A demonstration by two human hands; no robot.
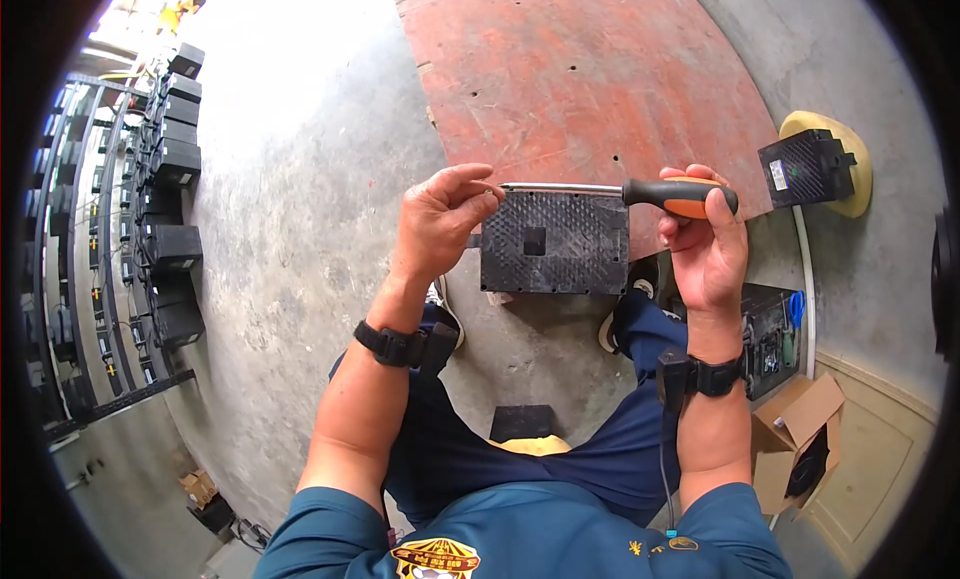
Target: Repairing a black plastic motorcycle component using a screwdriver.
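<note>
Screwdriver [620, 190] lies level above the black box [555, 243], over the concrete floor [300, 209]. Right hand [705, 241] has its grip closed round the orange handle; left hand [440, 219] pinches the metal tip.

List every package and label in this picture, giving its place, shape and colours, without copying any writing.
Cardboard box: lower right on the floor, brown, flaps open, a dark round part inside.
Label: small white rectangle on the side of the black box at upper right, which sits on a yellow disc.
No screens or signs visible.
</note>
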